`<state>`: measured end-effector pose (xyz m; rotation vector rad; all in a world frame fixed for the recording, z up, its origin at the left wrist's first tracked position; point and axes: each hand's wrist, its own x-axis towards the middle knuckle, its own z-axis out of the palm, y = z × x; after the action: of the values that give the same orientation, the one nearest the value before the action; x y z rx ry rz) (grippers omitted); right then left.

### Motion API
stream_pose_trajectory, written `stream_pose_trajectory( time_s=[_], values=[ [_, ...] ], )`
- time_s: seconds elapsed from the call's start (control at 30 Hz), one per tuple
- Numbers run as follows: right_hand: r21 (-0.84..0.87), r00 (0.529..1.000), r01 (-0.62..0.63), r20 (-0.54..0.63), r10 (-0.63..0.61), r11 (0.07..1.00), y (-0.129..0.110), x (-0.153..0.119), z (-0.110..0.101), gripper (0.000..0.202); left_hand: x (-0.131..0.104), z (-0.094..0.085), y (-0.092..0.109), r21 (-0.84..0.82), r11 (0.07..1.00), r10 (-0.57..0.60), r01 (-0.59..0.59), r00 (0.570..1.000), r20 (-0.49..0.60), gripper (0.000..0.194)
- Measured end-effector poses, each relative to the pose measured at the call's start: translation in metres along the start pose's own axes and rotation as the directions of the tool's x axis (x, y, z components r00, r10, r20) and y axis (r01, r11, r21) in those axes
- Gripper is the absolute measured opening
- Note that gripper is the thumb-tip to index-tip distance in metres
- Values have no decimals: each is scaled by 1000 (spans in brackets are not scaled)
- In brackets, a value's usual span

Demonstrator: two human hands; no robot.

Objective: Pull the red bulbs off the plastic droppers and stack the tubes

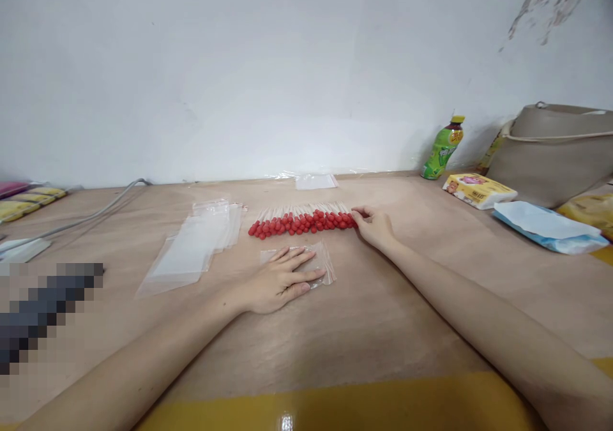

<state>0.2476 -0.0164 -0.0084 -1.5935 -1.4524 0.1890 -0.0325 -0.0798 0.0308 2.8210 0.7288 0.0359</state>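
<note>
So there's a brown-covered table (407, 316) filling the lower half of the frame, a yellow strip (335, 405) along the bottom, and a pale wall (263, 73) above with a scuffed patch at upper right. A green bottle (441, 148), yellow tissue pack (479, 190) and grey-brown bag (550, 150) sit at the right; clear plastic sleeves (189, 246) are fanned out left of center.

The left hand (272, 284) comes in from lower left and lies palm down, fingers spread, flat on a clear bag (327, 265) mid-frame, pressing rather than gripping. The right hand (376, 226) reaches in from lower right, thumb and finger at the right end of the red-tipped sticks (306, 222), which lie in a row just beyond the clear bag. Can't tell if it's actually pinching one.

The left palm hides part of the clear bag, a dark item at lower left is pixelated, and the grey-brown bag is cut off by the right edge.
</note>
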Motion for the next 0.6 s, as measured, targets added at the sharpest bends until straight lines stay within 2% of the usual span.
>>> stream_pose_trajectory(
  time_s=[0.1, 0.2, 0.23, 0.3, 0.37, 0.43, 0.5, 0.6],
  values=[
    [8, 995, 37, -93, -36, 999, -7, -2, -5, 27, 0, 0, 0, 12, 1000, 4, -4, 1000, 5, 41],
    [36, 967, 167, -201, -157, 985, -22, -16, -11, 25, -1, 1, -1, 18, 1000, 11, -11, 1000, -3, 41],
    [64, 961, 223, -182, -209, 973, -29, -24, -13, 25, -2, 1, -1, 22, 1000, 15, -15, 1000, -7, 41],
    [140, 970, 239, 7, -242, 961, -44, -43, -15, 33, -2, 2, -2, 30, 999, 19, -19, 1000, -13, 41],
    [134, 936, 232, 238, -258, 963, -61, -62, -16, 38, -3, 3, -2, 34, 999, 14, -14, 1000, -15, 42],
    [75, 885, 194, 417, -207, 978, -74, -77, -16, 34, -3, 3, -1, 32, 999, -6, 6, 1000, -15, 45],
    [-16, 862, 162, 489, -134, 987, -80, -85, -14, 26, -4, 2, 1, 21, 999, -42, 42, 999, -15, 50],
    [-120, 880, 140, 471, -68, 983, -76, -84, -12, 5, -5, 0, 3, 2, 996, -88, 88, 996, -5, 54]
  ],
)
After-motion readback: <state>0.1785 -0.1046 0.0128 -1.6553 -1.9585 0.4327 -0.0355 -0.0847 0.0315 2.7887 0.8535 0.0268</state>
